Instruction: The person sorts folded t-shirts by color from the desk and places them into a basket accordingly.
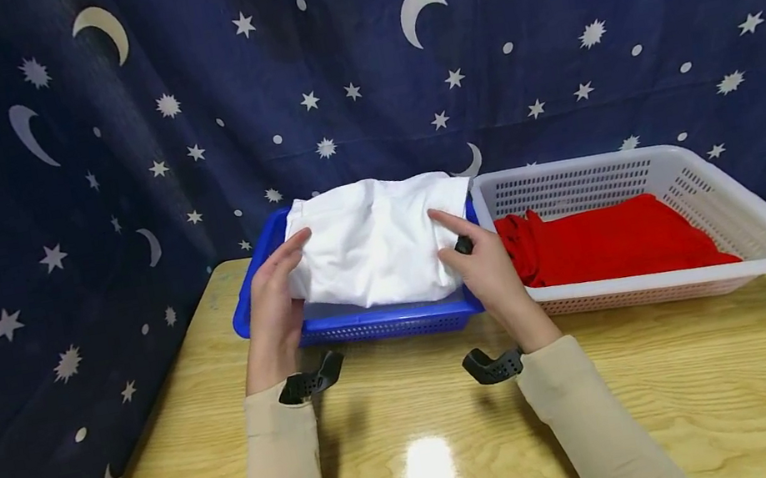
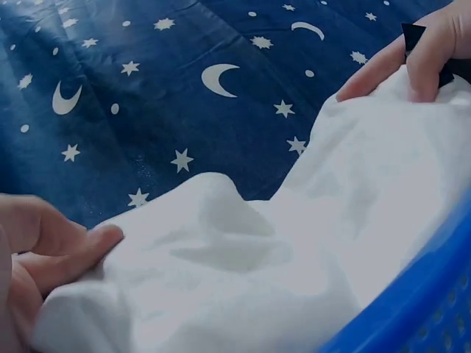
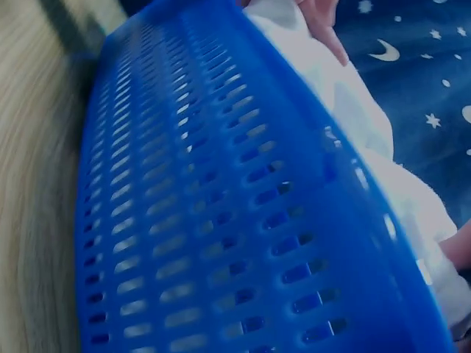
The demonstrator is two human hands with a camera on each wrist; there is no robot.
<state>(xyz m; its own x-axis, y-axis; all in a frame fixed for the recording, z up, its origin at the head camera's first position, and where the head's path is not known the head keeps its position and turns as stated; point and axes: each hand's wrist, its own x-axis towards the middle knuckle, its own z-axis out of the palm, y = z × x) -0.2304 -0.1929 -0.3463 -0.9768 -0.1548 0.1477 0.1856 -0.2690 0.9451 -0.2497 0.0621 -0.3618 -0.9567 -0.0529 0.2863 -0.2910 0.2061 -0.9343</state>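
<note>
A folded white cloth [image 1: 380, 244], possibly a garment, lies in and over the blue basket [image 1: 375, 326]. At its left side my left hand [image 1: 271, 300] holds the edge. My right hand [image 1: 487, 262] grips the opposite side between thumb and fingers. In the left wrist view, the white cloth [image 2: 243, 272] sags between the left hand [image 2: 55, 250] and the right hand [image 2: 430, 59]. The blue basket's slotted wall [image 3: 243, 191] fills most of the right wrist view and hides the lower part of the cloth.
To the right, touching the blue basket, stands a white basket [image 1: 589, 289] holding folded red cloth [image 1: 619, 237]. Both baskets sit on a wooden table [image 1: 681, 383]. Behind and to the left hangs a dark blue curtain [image 1: 351, 50] with moons and stars.
</note>
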